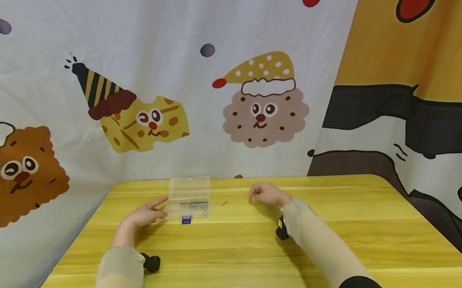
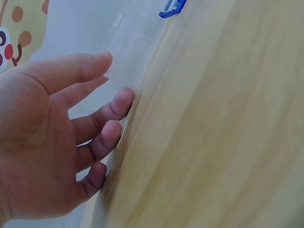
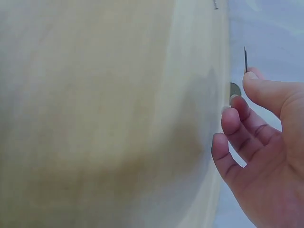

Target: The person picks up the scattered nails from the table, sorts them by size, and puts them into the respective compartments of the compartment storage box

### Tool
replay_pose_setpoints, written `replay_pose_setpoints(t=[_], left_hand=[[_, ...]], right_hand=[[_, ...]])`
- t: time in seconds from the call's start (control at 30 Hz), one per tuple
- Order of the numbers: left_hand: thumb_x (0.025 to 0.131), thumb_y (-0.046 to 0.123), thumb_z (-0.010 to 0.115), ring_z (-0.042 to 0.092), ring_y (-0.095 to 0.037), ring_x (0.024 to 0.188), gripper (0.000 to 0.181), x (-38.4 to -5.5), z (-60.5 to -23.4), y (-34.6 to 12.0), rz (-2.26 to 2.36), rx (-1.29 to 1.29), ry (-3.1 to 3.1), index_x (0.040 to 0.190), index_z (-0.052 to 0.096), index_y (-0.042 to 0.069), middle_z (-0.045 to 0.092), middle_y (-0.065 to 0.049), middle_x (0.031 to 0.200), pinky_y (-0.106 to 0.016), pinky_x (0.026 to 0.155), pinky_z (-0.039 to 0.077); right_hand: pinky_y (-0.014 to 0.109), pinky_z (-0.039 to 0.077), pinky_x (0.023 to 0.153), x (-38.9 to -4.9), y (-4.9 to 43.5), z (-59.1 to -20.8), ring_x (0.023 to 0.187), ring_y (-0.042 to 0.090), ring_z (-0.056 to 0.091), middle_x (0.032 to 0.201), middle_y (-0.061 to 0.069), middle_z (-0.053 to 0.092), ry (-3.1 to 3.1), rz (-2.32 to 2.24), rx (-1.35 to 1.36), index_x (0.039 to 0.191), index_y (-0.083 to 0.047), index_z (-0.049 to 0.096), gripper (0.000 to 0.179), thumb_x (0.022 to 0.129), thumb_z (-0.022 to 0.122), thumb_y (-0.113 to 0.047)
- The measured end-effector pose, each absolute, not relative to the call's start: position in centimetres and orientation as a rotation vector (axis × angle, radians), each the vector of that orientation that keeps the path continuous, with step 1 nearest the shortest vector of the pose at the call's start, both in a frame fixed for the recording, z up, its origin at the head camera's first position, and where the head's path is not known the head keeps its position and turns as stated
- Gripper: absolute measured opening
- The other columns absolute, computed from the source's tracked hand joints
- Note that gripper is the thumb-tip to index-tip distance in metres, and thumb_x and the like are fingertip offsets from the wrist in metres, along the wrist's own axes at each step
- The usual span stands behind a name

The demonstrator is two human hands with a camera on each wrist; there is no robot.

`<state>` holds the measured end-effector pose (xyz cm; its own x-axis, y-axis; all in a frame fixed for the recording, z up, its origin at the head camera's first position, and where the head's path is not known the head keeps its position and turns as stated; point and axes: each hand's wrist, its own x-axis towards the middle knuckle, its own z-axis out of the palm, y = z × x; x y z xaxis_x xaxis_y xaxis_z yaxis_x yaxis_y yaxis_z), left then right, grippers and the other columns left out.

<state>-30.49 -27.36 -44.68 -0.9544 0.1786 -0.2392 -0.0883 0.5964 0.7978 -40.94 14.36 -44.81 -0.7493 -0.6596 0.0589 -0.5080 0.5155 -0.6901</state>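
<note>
A clear plastic box [image 1: 187,210] lies on the table with its lid [image 1: 189,188] raised and a blue latch [image 1: 186,219] at its front. Inside it are thin dark rods [image 1: 194,203], too small to tell their kind. My left hand [image 1: 144,215] is at the box's left side, fingers loosely bent; in the left wrist view the thumb meets or overlaps the clear plastic [image 2: 128,57]. My right hand [image 1: 268,194], right of the box and above the table, pinches a thin dark metal rod [image 3: 246,59] between thumb and index finger. Its other fingers curl loosely.
Another thin dark rod [image 1: 224,203] lies on the wooden table [image 1: 214,268] between box and right hand. A printed curtain [image 1: 160,47] hangs right behind the table's back edge. Black wrist cameras [image 1: 151,263] sit on both wrists.
</note>
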Motion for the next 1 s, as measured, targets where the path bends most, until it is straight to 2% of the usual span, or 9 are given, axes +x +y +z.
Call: replay_pose_setpoints(t=[0.13, 0.37, 0.6, 0.8, 0.87, 1.0], left_hand=[[0.099, 0.022, 0.056, 0.046, -0.054, 0.119, 0.064, -30.4, -44.8, -27.4, 1.282, 0.078, 2.547, 0.155, 0.026, 0.013, 0.029, -0.033, 0.149, -0.066, 0.101, 0.030], [0.098, 0.024, 0.057, 0.048, -0.053, 0.118, 0.065, -30.7, -45.2, -27.7, 1.283, 0.061, 2.564, 0.155, 0.026, 0.015, 0.034, -0.033, 0.146, -0.066, 0.100, 0.031], [0.099, 0.024, 0.056, 0.046, -0.053, 0.120, 0.064, -30.7, -45.0, -27.7, 1.286, 0.063, 2.552, 0.155, 0.026, 0.015, 0.029, -0.031, 0.150, -0.065, 0.102, 0.030], [0.098, 0.022, 0.056, 0.046, -0.054, 0.120, 0.065, -30.5, -44.8, -27.5, 1.302, 0.091, 2.534, 0.155, 0.026, 0.012, 0.027, -0.031, 0.151, -0.064, 0.101, 0.032], [0.098, 0.022, 0.057, 0.045, -0.054, 0.120, 0.065, -30.4, -44.8, -27.5, 1.306, 0.090, 2.530, 0.155, 0.026, 0.013, 0.026, -0.032, 0.150, -0.065, 0.101, 0.032], [0.099, 0.022, 0.056, 0.046, -0.054, 0.119, 0.064, -30.3, -44.7, -27.3, 1.302, 0.091, 2.538, 0.155, 0.026, 0.013, 0.027, -0.032, 0.150, -0.064, 0.101, 0.032]], right_hand=[[0.026, 0.038, 0.069, -41.2, 14.2, -44.2, 0.072, 0.012, 0.044, 0.090, 0.012, 0.064, 2.565, -1.071, -0.951, 0.099, 0.006, 0.063, 0.013, 0.096, 0.051, 0.001], [0.027, 0.038, 0.063, -41.9, 13.4, -43.4, 0.065, 0.013, 0.042, 0.092, 0.022, 0.060, 2.562, -1.144, -0.924, 0.106, 0.009, 0.060, 0.016, 0.098, 0.051, 0.000], [0.028, 0.043, 0.068, -41.3, 11.8, -43.5, 0.079, 0.020, 0.051, 0.106, 0.022, 0.061, 2.556, -1.131, -0.947, 0.113, 0.009, 0.058, 0.020, 0.100, 0.049, -0.004], [0.029, 0.040, 0.068, -40.4, 9.7, -43.9, 0.072, 0.016, 0.045, 0.108, 0.024, 0.058, 2.526, -1.103, -0.992, 0.112, 0.006, 0.055, 0.018, 0.102, 0.045, -0.005], [0.032, 0.040, 0.070, -40.1, 9.0, -43.9, 0.075, 0.018, 0.047, 0.110, 0.022, 0.057, 2.519, -1.099, -1.001, 0.111, 0.005, 0.055, 0.018, 0.103, 0.045, -0.006], [0.036, 0.044, 0.082, -39.6, 7.4, -43.8, 0.094, 0.022, 0.053, 0.112, 0.019, 0.058, 2.533, -1.072, -1.056, 0.110, 0.004, 0.056, 0.017, 0.103, 0.045, -0.007]])
